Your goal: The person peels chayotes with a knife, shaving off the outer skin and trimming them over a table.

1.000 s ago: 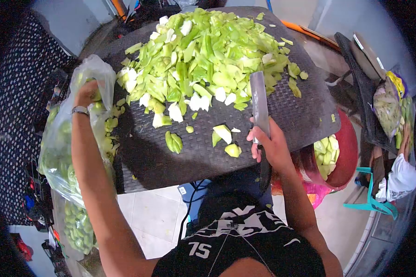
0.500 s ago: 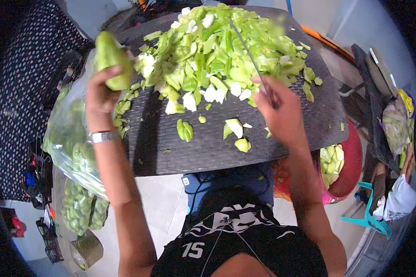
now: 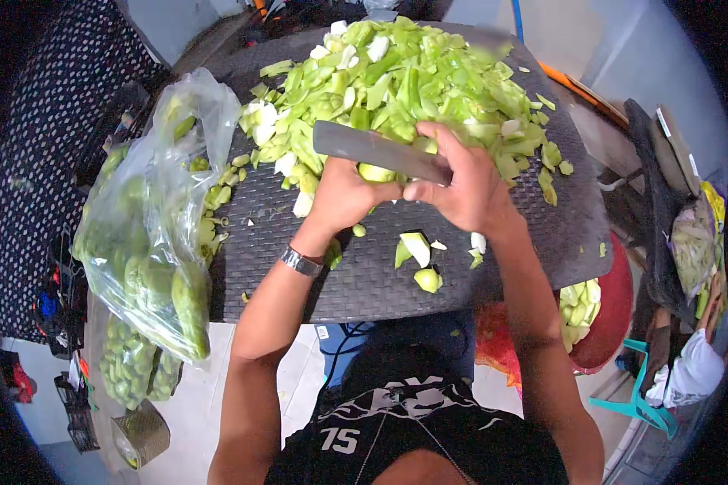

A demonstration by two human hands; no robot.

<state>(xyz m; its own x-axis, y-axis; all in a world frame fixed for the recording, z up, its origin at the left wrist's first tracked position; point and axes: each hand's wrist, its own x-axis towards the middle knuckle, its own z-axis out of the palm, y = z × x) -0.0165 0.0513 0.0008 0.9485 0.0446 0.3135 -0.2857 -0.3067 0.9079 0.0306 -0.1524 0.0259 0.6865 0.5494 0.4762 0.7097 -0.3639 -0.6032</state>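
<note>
My left hand is wrapped round a green vegetable, mostly hidden behind the fingers and the blade, at the near edge of a big heap of cut green pieces. My right hand grips a wide-bladed knife, its blade pointing left over the vegetable and my left hand. The two hands nearly touch. Nearer to me on the dark woven table lie a pale cut piece and a small round green piece.
A clear plastic bag of whole green vegetables lies at the table's left edge, with another filled bag below. A red tub holding pale pieces stands at the right, near a teal stool.
My left hand has come out of the bag with a green vegetable and moved right to the heap's front. My right hand has swung the knife blade leftward over it.
</note>
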